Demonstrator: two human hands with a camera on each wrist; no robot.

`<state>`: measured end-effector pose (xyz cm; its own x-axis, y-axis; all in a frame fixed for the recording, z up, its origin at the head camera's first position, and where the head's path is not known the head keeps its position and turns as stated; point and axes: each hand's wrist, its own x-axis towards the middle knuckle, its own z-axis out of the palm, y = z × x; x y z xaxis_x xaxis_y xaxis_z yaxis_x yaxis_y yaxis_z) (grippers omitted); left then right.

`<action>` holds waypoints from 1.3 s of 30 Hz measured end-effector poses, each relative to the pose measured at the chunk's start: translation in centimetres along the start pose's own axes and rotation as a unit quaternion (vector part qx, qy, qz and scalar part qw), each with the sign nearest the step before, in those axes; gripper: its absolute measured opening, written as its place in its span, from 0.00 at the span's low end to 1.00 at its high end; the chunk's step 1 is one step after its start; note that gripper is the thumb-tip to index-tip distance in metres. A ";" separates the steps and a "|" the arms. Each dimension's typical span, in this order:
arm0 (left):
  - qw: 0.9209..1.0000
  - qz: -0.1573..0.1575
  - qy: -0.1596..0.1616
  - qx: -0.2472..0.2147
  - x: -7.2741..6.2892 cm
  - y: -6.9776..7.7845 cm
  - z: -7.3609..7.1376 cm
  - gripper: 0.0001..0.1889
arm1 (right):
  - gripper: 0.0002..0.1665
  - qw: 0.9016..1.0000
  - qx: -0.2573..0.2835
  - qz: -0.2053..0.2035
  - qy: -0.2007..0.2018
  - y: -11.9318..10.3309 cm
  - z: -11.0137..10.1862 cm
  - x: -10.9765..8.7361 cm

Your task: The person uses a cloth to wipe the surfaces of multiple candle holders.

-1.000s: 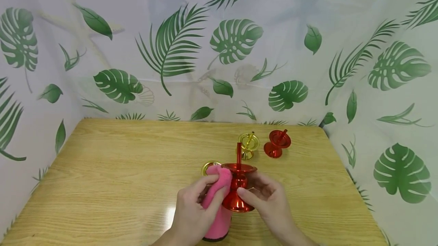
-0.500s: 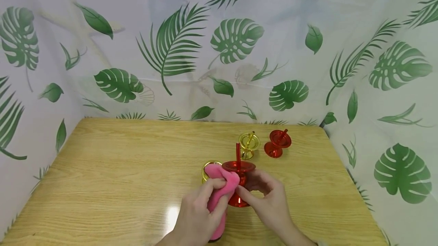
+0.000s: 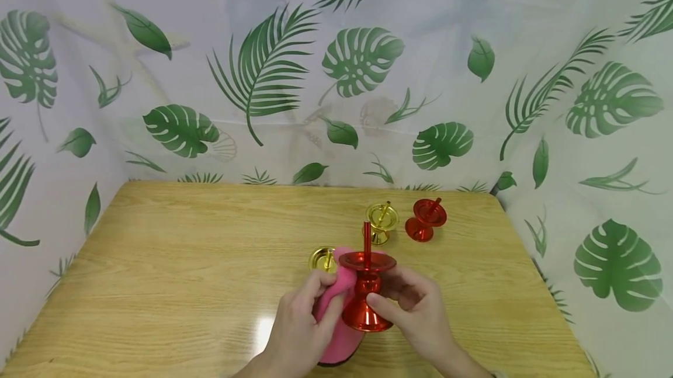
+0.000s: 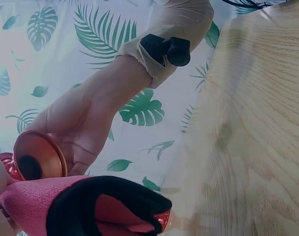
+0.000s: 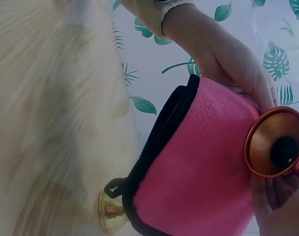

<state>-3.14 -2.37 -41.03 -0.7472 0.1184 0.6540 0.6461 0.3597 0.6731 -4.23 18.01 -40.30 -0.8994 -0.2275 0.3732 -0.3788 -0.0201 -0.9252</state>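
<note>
A shiny red metal candle holder (image 3: 368, 316), with a wide dish and a thin upright post, is held upright at the front of the table. My right hand (image 3: 420, 311) grips its waist from the right, thumb in front. From the left, my left hand (image 3: 299, 322) pinches a folded pink cloth (image 3: 342, 346) against the holder's side. Part of the cloth passes behind the holder. In the right wrist view the dark-edged cloth (image 5: 203, 157) hangs down beside the holder's hollow base (image 5: 260, 147). The left wrist view also shows that base (image 4: 53, 152) above the cloth.
Just behind the cloth stands a gold candle holder (image 3: 322, 259), partly covered by hand and cloth. Farther back are another gold candle holder (image 3: 382, 217) and a red one (image 3: 426, 220). A leaf-patterned sheet (image 3: 294, 74) encloses the wooden table (image 3: 184, 261).
Half a second ago the cloth covered the front of the red candle holder's waist; now it lies left of and behind it. The holder has dropped slightly, and the gold one behind shows more.
</note>
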 end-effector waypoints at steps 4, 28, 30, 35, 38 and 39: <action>1.000 0.013 0.004 0.014 0.1 0.2 0.0 0.14 | 0.16 0.997 -0.066 0.009 0.028 -0.4 0.2 0.2; 1.000 0.003 0.006 -0.006 0.2 0.2 -0.1 0.15 | 0.14 0.992 -0.100 0.037 0.073 -0.8 0.2 -0.4; 1.000 0.007 0.009 -0.020 0.2 0.1 -0.2 0.15 | 0.14 0.993 -0.051 0.081 0.068 -1.0 -0.1 -0.4; 0.998 0.011 0.008 -0.058 0.1 0.0 -0.1 0.14 | 0.16 0.978 0.105 0.178 0.017 -1.0 -1.1 0.0; 0.998 0.009 0.004 -0.061 0.0 -0.1 0.0 0.14 | 0.20 0.967 0.160 0.197 -0.025 -0.7 -1.6 0.3; 0.998 0.007 0.001 -0.061 0.0 -0.2 0.0 0.13 | 0.22 0.965 0.168 0.199 -0.034 -0.7 -1.8 0.3</action>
<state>-3.25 -2.42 -41.15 -0.7377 0.1209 0.6642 0.6708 0.2431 0.7007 -4.65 19.67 -39.45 -0.9386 -0.3449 -0.0116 0.0961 -0.2290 -0.9687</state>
